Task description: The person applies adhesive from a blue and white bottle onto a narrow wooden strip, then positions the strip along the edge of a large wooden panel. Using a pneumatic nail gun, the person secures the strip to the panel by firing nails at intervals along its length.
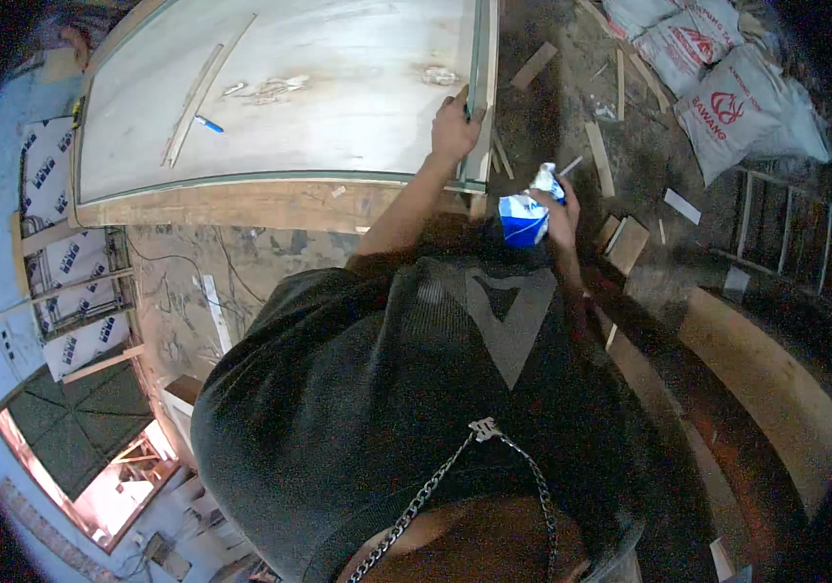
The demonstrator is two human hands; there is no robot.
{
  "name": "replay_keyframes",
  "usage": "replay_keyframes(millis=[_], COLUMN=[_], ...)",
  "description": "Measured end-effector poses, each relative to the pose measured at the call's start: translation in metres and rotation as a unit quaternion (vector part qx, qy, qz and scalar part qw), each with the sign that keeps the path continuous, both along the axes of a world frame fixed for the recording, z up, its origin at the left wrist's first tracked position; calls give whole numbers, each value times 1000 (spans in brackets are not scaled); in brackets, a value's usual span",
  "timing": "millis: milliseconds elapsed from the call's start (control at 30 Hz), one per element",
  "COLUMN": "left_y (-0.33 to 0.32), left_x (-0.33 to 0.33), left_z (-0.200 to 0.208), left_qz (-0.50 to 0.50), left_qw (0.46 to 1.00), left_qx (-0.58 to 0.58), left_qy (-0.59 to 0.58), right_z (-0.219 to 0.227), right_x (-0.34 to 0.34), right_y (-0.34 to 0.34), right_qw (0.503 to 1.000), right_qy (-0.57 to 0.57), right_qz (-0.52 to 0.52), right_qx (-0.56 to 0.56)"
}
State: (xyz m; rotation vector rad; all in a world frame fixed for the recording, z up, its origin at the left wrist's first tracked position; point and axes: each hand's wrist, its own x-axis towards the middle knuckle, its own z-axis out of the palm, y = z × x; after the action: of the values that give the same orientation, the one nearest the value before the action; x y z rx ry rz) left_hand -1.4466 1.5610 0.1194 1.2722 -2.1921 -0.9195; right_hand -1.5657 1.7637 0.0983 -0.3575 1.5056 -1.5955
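Observation:
Under my hands is a large framed panel [338,117], whitish with worn brown patches and a dark green strip [475,58] along its edge. My left hand [457,131] is at the panel's right side, its fingers closed around the green strip near the corner. Just off that corner, my right hand [561,214] grips a crumpled blue and white packet [525,220]. The packet's whitish top sticks up beside my fingers, and what is inside it is hidden. A blue pen-like tool [209,124] lies on the panel next to thin wooden strips [192,102].
Printed white sacks [734,107] are piled at the far right. Near them a ladder-like frame [785,228] lies on the floor, among wood offcuts [598,160]. A curved board [765,374] is at the right. Wrapped panels [81,272] lean on the left wall.

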Motion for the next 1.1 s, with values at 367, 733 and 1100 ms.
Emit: replay_keyframes(millis=[367, 733, 1100], left_y=[20, 21, 0], left_x=[8, 13, 5], left_z=[-29, -3, -10], left_qz=[52, 67, 119], left_qw=[982, 934, 764], left_qx=[135, 289, 539], left_qy=[118, 200, 333], right_z=[-46, -4, -21], right_x=[-12, 0, -8], right_y=[5, 1, 6], right_qw=[997, 996, 998], right_qy=[64, 24, -10], right_qz=[-33, -14, -34], right_qx=[31, 84, 58])
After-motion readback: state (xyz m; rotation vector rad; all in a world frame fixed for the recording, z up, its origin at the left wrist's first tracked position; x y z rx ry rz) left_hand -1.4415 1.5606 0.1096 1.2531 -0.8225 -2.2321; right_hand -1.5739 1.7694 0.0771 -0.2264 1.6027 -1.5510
